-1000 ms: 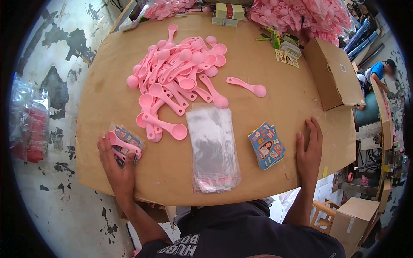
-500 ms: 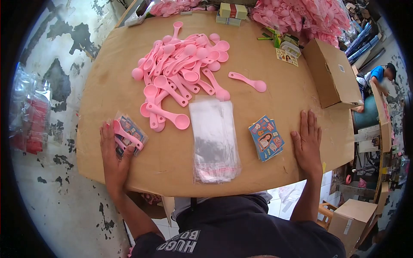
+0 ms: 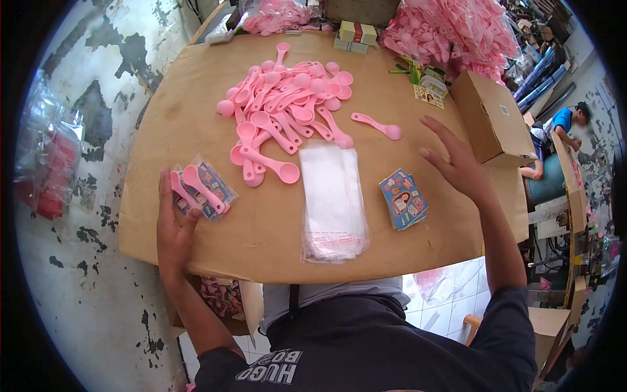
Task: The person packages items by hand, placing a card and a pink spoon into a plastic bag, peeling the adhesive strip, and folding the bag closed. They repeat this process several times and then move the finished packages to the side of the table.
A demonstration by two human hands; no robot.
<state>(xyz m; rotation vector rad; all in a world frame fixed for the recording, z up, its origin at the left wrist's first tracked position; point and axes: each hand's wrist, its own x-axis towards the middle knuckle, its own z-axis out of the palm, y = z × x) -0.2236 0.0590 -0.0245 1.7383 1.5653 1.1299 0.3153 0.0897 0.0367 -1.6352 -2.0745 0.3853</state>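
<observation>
My left hand (image 3: 175, 238) rests at the table's left side, fingers apart, beside packed pink spoons (image 3: 206, 188) lying with blue cards in clear plastic. My right hand (image 3: 462, 168) is over the right side of the table, empty, its fingers spread. Below and left of it lies a stack of blue printed cards (image 3: 403, 200). Between my hands sits a stack of clear plastic bags (image 3: 334, 202). Behind the bags is a heap of pink spoons (image 3: 287, 98), with a single pink spoon (image 3: 377, 125) apart to its right.
A cardboard box (image 3: 491, 117) stands on the right of the brown table (image 3: 261, 242). Bags of pink spoons (image 3: 450, 32) and yellowish card bundles (image 3: 356, 34) are at the back. Another person (image 3: 555, 127) sits far right.
My right hand has lifted from its flat place on the table and moved forward, fingers spread. My left hand remains beside the packed spoons. The view has shifted slightly.
</observation>
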